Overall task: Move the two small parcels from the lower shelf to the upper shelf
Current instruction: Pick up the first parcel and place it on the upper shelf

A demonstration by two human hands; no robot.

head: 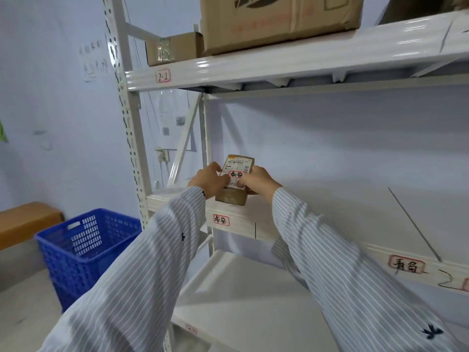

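A small brown parcel point(234, 180) with a white shipping label and a red-edged sticker rests at the left front of the middle shelf point(330, 224). Whether a second parcel lies under it I cannot tell. My left hand point(208, 180) grips its left side and my right hand point(258, 182) grips its right side, thumbs on the label. Both striped sleeves reach up from below. The shelf below point(241, 301) shows bare white board.
The top shelf point(279, 64) carries a small taped box point(172, 48) and a large cardboard box point(279, 19). A blue plastic crate point(86, 247) stands on the floor left of the rack. Behind it is a brown bench edge point(22, 222).
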